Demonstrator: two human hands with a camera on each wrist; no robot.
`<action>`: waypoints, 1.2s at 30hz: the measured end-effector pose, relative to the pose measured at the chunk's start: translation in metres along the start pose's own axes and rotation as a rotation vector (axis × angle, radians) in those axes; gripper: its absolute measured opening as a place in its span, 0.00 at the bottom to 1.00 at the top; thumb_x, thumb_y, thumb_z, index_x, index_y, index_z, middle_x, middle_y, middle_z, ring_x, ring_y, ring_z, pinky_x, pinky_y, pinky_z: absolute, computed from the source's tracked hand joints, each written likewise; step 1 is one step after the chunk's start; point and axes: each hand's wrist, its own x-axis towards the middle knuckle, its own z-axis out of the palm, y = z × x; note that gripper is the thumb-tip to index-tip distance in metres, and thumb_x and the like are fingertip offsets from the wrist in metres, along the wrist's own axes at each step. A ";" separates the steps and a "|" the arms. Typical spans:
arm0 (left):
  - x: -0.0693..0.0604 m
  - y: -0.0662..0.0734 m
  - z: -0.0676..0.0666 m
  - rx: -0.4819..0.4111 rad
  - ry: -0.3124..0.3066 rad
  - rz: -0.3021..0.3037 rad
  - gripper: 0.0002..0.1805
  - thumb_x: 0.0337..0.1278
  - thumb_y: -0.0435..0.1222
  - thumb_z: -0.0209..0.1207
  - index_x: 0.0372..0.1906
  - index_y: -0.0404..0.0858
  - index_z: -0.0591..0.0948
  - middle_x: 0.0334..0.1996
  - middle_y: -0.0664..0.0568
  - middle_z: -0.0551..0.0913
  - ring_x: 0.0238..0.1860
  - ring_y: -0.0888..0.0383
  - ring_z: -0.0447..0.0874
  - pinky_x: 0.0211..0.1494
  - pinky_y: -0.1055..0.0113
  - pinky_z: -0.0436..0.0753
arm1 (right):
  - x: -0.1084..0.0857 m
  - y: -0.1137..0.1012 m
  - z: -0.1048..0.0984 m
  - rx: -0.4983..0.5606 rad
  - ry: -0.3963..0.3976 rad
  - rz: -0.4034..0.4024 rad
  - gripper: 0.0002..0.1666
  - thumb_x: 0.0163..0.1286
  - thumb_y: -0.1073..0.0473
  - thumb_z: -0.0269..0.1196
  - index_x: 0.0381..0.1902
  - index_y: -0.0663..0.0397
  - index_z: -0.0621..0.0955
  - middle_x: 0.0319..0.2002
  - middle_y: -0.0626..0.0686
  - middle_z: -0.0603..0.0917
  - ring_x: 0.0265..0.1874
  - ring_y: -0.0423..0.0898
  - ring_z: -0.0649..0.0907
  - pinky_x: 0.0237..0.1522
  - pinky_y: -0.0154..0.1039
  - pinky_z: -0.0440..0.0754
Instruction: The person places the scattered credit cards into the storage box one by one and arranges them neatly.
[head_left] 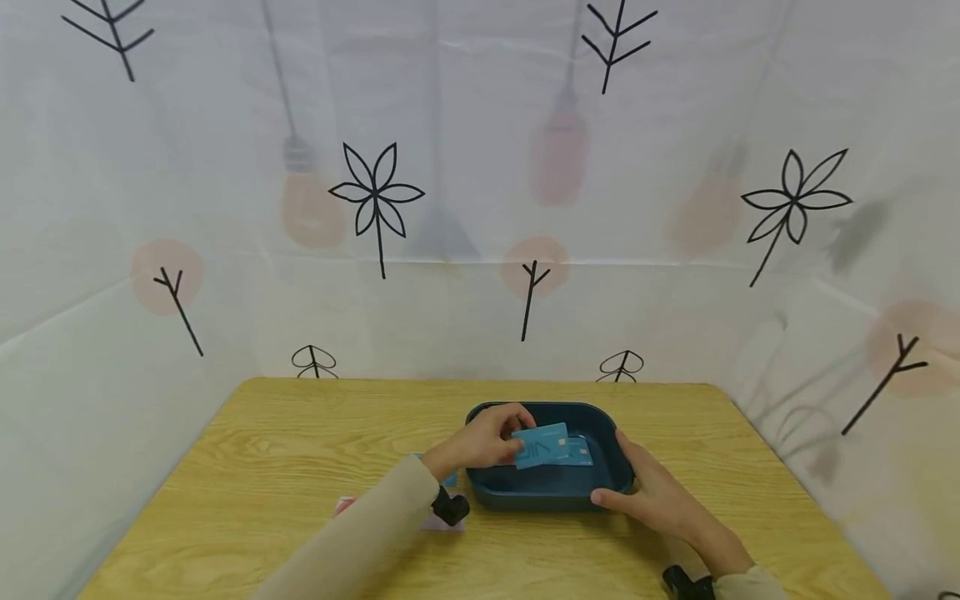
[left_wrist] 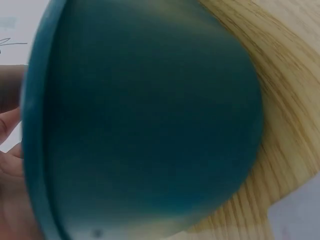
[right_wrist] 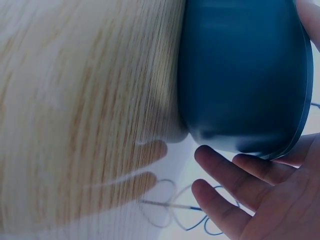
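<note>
In the head view a dark teal tray (head_left: 543, 502) stands on the wooden table. The left hand (head_left: 491, 435) is over its left part and pinches a light blue card (head_left: 542, 446). Under that card another blue card (head_left: 581, 452) lies in the tray, and a bit of red shows by the fingers. The right hand (head_left: 656, 493) rests against the tray's right end, thumb at the front rim. In the left wrist view the tray wall (left_wrist: 150, 110) hides most of the left hand (left_wrist: 14, 165). The right wrist view shows the right hand (right_wrist: 265, 185) with spread fingers beside the tray (right_wrist: 245, 75).
Left of the tray, partly behind the left sleeve, lie a blue card (head_left: 450, 480), a pale purple card (head_left: 444, 523) and a red-and-white piece (head_left: 343, 505) on the table (head_left: 300, 433). A white patterned cloth (head_left: 465, 325) hangs behind the table and at its sides.
</note>
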 end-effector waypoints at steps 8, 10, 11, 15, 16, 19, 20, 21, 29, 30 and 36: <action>0.006 -0.001 0.008 0.012 -0.016 -0.007 0.12 0.65 0.28 0.53 0.50 0.44 0.76 0.29 0.53 0.73 0.21 0.63 0.71 0.31 0.71 0.79 | 0.000 0.000 0.002 -0.004 0.005 -0.008 0.62 0.60 0.36 0.64 0.74 0.65 0.45 0.72 0.70 0.50 0.68 0.70 0.54 0.58 0.69 0.59; 0.008 0.000 0.010 0.035 -0.017 -0.005 0.12 0.65 0.28 0.53 0.50 0.44 0.76 0.29 0.54 0.73 0.20 0.63 0.69 0.30 0.71 0.77 | 0.000 0.001 0.002 0.000 0.005 -0.008 0.62 0.60 0.37 0.64 0.74 0.65 0.45 0.72 0.70 0.50 0.68 0.70 0.54 0.58 0.69 0.59; 0.009 0.000 0.011 0.041 -0.018 -0.007 0.12 0.65 0.29 0.53 0.50 0.44 0.76 0.30 0.54 0.73 0.20 0.62 0.69 0.29 0.71 0.76 | 0.000 0.001 0.002 0.002 0.006 -0.009 0.62 0.61 0.37 0.64 0.74 0.65 0.45 0.72 0.70 0.50 0.68 0.70 0.54 0.58 0.69 0.60; 0.012 0.002 0.017 0.070 -0.015 -0.014 0.13 0.64 0.30 0.54 0.50 0.45 0.76 0.31 0.56 0.73 0.23 0.62 0.69 0.29 0.70 0.71 | -0.001 0.001 0.004 0.016 0.008 -0.022 0.61 0.61 0.38 0.64 0.74 0.65 0.45 0.72 0.70 0.50 0.68 0.70 0.54 0.58 0.69 0.60; 0.012 0.002 0.018 0.077 -0.016 -0.018 0.13 0.64 0.30 0.55 0.50 0.46 0.76 0.31 0.56 0.73 0.24 0.63 0.69 0.30 0.70 0.72 | -0.001 0.001 0.004 0.015 0.008 -0.024 0.61 0.61 0.38 0.64 0.74 0.65 0.45 0.72 0.70 0.50 0.68 0.70 0.54 0.58 0.69 0.60; 0.014 0.003 0.021 0.097 -0.022 -0.019 0.13 0.63 0.30 0.56 0.50 0.46 0.77 0.32 0.57 0.73 0.27 0.64 0.71 0.33 0.71 0.72 | 0.000 0.002 0.005 0.010 0.011 -0.030 0.61 0.61 0.38 0.64 0.74 0.65 0.45 0.72 0.70 0.50 0.68 0.70 0.55 0.58 0.69 0.60; 0.014 0.003 0.022 0.102 -0.025 -0.019 0.13 0.63 0.30 0.56 0.50 0.46 0.77 0.33 0.57 0.73 0.28 0.64 0.71 0.34 0.71 0.73 | 0.000 0.002 0.005 0.007 0.012 -0.029 0.61 0.61 0.38 0.64 0.74 0.65 0.45 0.72 0.70 0.50 0.68 0.70 0.55 0.58 0.69 0.61; 0.015 0.004 0.023 0.106 -0.028 -0.018 0.13 0.63 0.30 0.56 0.50 0.46 0.77 0.33 0.58 0.73 0.28 0.64 0.71 0.35 0.71 0.73 | 0.000 0.002 0.004 0.005 0.014 -0.028 0.61 0.61 0.38 0.64 0.74 0.65 0.45 0.72 0.70 0.50 0.68 0.70 0.55 0.57 0.69 0.61; 0.021 0.004 0.035 0.127 -0.049 -0.038 0.13 0.63 0.30 0.57 0.49 0.46 0.77 0.35 0.58 0.73 0.29 0.64 0.71 0.35 0.70 0.73 | -0.001 0.001 0.002 0.009 0.008 -0.031 0.61 0.62 0.38 0.64 0.74 0.66 0.45 0.72 0.70 0.49 0.67 0.71 0.55 0.56 0.69 0.63; 0.022 0.004 0.036 0.134 -0.053 -0.039 0.13 0.63 0.30 0.57 0.49 0.46 0.77 0.36 0.58 0.73 0.30 0.65 0.72 0.35 0.70 0.74 | -0.001 0.001 0.002 0.014 0.004 -0.031 0.61 0.62 0.38 0.64 0.74 0.66 0.44 0.72 0.70 0.49 0.67 0.71 0.55 0.56 0.69 0.63; 0.027 0.005 0.043 0.162 -0.078 -0.041 0.13 0.62 0.29 0.57 0.47 0.48 0.77 0.38 0.57 0.74 0.30 0.65 0.73 0.34 0.70 0.74 | -0.001 0.001 0.001 0.013 -0.007 -0.021 0.61 0.62 0.38 0.63 0.74 0.65 0.44 0.72 0.70 0.49 0.67 0.70 0.56 0.56 0.67 0.64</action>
